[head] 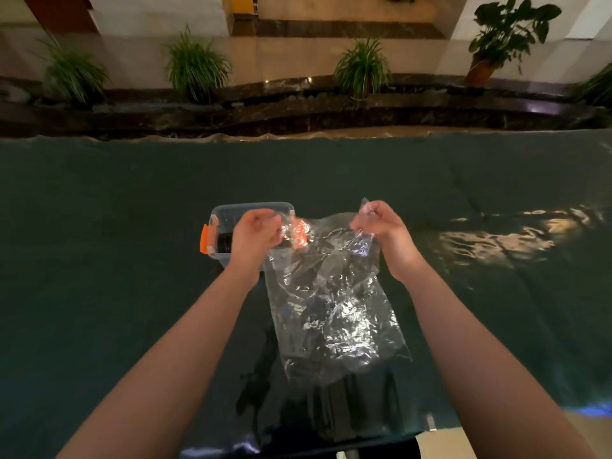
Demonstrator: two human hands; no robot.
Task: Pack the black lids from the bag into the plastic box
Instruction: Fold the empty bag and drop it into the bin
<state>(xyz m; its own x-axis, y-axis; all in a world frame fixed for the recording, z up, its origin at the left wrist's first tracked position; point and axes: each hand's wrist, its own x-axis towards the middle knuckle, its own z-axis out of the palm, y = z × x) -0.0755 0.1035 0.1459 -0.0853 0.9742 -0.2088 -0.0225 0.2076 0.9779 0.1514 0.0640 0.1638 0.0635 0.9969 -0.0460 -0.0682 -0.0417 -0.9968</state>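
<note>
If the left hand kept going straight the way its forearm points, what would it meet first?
Probably the plastic box just beyond the left hand, which grips the bag edge above it; depth is unclear.

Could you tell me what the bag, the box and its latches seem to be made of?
The bag looks like thin clear plastic film: it crinkles, glints and shows the dark surface through it. The box appears rigid clear plastic, with see-through walls and a firm rounded rim. Its latch seems opaque orange plastic, matte as far as the light shows.
</note>
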